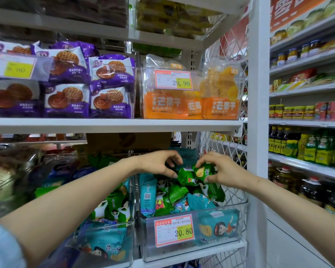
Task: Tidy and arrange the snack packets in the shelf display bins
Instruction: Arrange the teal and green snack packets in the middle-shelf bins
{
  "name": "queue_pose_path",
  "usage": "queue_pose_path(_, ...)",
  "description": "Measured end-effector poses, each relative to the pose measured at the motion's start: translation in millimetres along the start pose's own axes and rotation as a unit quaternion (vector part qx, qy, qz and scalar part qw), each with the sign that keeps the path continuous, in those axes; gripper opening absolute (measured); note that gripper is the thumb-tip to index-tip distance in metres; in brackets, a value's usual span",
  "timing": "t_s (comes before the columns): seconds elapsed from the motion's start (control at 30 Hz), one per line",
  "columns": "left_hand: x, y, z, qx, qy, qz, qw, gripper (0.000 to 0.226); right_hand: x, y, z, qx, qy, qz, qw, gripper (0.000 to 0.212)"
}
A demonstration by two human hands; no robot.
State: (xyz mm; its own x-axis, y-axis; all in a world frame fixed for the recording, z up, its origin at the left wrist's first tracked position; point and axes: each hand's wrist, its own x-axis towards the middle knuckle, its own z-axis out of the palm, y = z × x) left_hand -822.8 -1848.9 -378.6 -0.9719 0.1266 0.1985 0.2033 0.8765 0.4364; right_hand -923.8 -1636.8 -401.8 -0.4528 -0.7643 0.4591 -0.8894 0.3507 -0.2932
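Both my hands reach into a clear plastic bin [240, 225] on the lower shelf, filled with several green and teal snack packets. My right hand [219, 169] pinches a green packet [203, 171] by its top, holding it above the pile. My left hand [159, 161] has curled fingers on another green packet [185, 176] right beside it. A second clear bin [108, 246] to the left holds more green and teal packets.
The 20.80 price tag [174, 230] is on the right bin's front. The shelf above [112, 124] carries purple biscuit packs [66, 97] and orange dried-fruit bags [170, 105]. A white upright post [258, 113] bounds the shelf on the right.
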Motion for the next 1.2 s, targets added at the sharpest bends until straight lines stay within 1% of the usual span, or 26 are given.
queue_pose_path(0.07,3,4,2,-0.023,0.016,0.002,1.000,0.053,1,-2,-1,0.035,0.042,0.000,0.999,0.035)
queue_pose_path(0.13,4,9,2,-0.048,0.029,0.007,0.998,0.064,1,-8,-3,0.112,0.102,0.010,0.988,0.033)
queue_pose_path(0.2,4,14,2,-0.085,0.037,0.013,0.996,0.075,3,-18,-3,0.182,0.130,0.017,0.974,0.035)
queue_pose_path(0.27,3,16,2,-0.111,0.045,0.026,0.992,0.078,5,-27,2,0.247,0.123,0.014,0.961,0.043)
queue_pose_path(0.33,1,16,2,-0.109,0.045,0.036,0.992,0.074,5,-33,10,0.294,0.104,0.006,0.950,0.050)
queue_pose_path(0.43,-4,10,3,-0.062,0.018,0.025,0.998,0.065,3,-36,25,0.304,0.076,0.006,0.950,0.050)
queue_pose_path(0.53,-9,1,-1,-0.024,-0.017,0.016,0.999,0.050,1,-35,30,0.315,0.041,0.012,0.948,0.047)
queue_pose_path(0.63,-14,-4,-11,-0.018,-0.058,0.013,0.998,0.032,0,-30,23,0.306,0.013,0.024,0.952,0.050)
queue_pose_path(0.7,-17,-6,-18,-0.014,-0.086,0.007,0.996,0.024,-2,-24,16,0.291,-0.013,0.029,0.956,0.051)
queue_pose_path(0.8,-19,-11,-25,0.004,-0.114,0.000,0.994,0.015,-6,-14,11,0.228,-0.091,0.029,0.969,0.056)
queue_pose_path(0.87,-20,-14,-26,0.026,-0.113,0.004,0.993,0.016,-8,-10,10,0.192,-0.161,0.031,0.968,0.057)
queue_pose_path(0.93,-21,-13,-25,0.019,-0.105,-0.001,0.994,0.019,-7,-8,12,0.155,-0.227,0.029,0.961,0.055)
queue_pose_path(1.0,-21,-6,-20,0.000,-0.107,0.001,0.994,0.029,-5,-6,14,0.103,-0.274,0.018,0.956,0.051)
queue_pose_path(1.03,-20,-3,-16,-0.008,-0.122,-0.001,0.993,0.036,-3,-6,15,0.081,-0.291,0.012,0.953,0.049)
queue_pose_path(1.1,-17,3,-8,0.002,-0.179,-0.012,0.984,0.046,-2,-4,16,0.058,-0.319,0.012,0.946,0.047)
queue_pose_path(1.17,-15,6,-3,0.035,-0.235,-0.026,0.971,0.042,-1,-3,16,0.053,-0.327,0.019,0.943,0.049)
queue_pose_path(1.2,-14,7,-3,0.047,-0.250,-0.027,0.967,0.038,-1,-2,16,0.054,-0.323,0.019,0.945,0.049)
